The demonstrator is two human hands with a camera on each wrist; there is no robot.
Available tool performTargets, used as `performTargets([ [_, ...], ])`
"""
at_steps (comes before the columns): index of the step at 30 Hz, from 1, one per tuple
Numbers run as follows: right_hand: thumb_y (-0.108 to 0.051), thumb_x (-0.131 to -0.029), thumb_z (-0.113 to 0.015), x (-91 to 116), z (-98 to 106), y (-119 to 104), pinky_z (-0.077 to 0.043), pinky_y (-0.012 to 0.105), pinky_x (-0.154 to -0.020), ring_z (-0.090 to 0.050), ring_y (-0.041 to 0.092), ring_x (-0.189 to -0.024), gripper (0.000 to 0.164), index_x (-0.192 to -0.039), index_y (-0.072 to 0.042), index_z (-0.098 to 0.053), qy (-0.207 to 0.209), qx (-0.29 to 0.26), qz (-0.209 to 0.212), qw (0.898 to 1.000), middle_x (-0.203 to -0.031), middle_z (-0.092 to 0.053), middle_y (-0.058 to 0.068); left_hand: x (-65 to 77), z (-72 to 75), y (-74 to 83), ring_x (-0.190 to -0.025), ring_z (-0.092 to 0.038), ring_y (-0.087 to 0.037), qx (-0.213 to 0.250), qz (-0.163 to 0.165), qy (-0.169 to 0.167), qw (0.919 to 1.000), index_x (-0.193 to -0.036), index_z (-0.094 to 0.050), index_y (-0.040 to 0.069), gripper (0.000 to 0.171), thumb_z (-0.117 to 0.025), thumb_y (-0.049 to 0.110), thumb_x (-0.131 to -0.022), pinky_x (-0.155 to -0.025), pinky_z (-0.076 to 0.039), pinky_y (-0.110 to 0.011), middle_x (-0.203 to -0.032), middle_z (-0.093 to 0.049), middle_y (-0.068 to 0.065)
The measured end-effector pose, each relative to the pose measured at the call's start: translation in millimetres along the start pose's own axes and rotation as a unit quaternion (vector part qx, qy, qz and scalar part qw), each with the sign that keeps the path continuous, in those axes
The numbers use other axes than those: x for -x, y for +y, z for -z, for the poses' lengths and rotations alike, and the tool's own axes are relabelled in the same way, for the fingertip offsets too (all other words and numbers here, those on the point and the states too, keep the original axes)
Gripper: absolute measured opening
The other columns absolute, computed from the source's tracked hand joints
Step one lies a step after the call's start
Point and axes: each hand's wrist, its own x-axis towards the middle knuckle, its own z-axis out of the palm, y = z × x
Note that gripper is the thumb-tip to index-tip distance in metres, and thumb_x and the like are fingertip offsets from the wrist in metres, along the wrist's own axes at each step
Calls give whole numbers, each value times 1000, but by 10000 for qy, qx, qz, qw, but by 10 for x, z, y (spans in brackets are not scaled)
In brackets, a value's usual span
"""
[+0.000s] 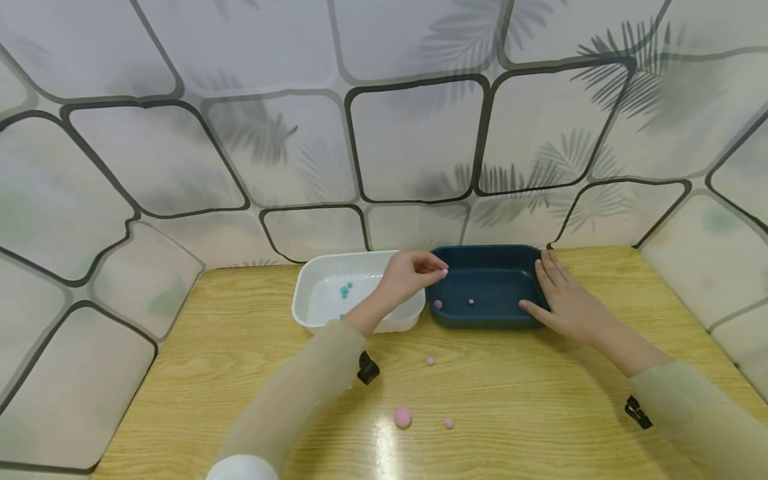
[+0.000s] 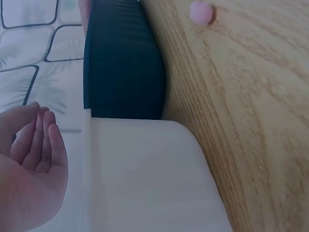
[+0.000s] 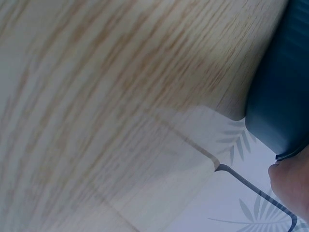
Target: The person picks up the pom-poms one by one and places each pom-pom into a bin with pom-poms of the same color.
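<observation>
Ball of pale pink, pinched between thumb and fingertips of the left hand over the left end of a dark blue tray. On the tray's right rim, a right hand with fingers outstretched. Inside the dark blue tray, two small mauve balls, one near the left wall. Close alongside to the left, a white tray with teal balls. On the wooden table in front, three pink balls, one larger than the others.
</observation>
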Motion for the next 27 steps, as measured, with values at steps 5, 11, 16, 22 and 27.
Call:
performTargets([
  [5, -59, -108, -50, -3, -7, 7, -10, 67, -132, 10, 50, -163, 104, -163, 16, -5, 0, 10, 2, 10000, -173, 11, 35, -100, -49, -29, -100, -77, -30, 20, 117, 29, 9999, -114, -81, 2, 18, -76, 12, -99, -80, -60, -20, -110, -81, -16],
  [11, -59, -108, -50, -2, 0, -4, -8, 67, -132, 9, 51, -163, 104, -163, 16, -4, -30, -39, -10, 10000, -173, 11, 35, -187, -114, -81, -98, -77, -29, -244, 141, 155, 9995, -110, -82, 4, 15, -76, 12, -99, -79, -60, -19, -108, -82, -15],
  [16, -59, -108, -50, -2, 6, -12, -11, 68, -131, 8, 52, -163, 104, -163, 16, -4, -16, -6, -11, 10000, -173, 11, 35, -236, -157, -112, -96, -77, -27, -531, 195, 232, 9981, -108, -83, 5, 13, -77, 13, -99, -77, -59, -18, -106, -82, -13],
  [22, -59, -108, -50, 1, 5, -11, -11, 68, -131, 8, 52, -162, 104, -163, 17, -5, 23, 6, -5, 10000, -173, 9, 36, -266, -180, -101, -97, -78, -27, -679, 324, 253, 9968, -107, -83, 5, 13, -77, 13, -99, -78, -59, -18, -105, -83, -12],
  [27, -58, -108, -51, -1, 1, -15, -10, 68, -131, 8, 52, -162, 104, -163, 17, -5, 7, 1, -7, 10000, -173, 10, 36, -259, -187, -92, -99, -78, -28, -582, 435, 286, 9969, -109, -83, 5, 14, -77, 12, -99, -81, -61, -22, -107, -83, -13],
])
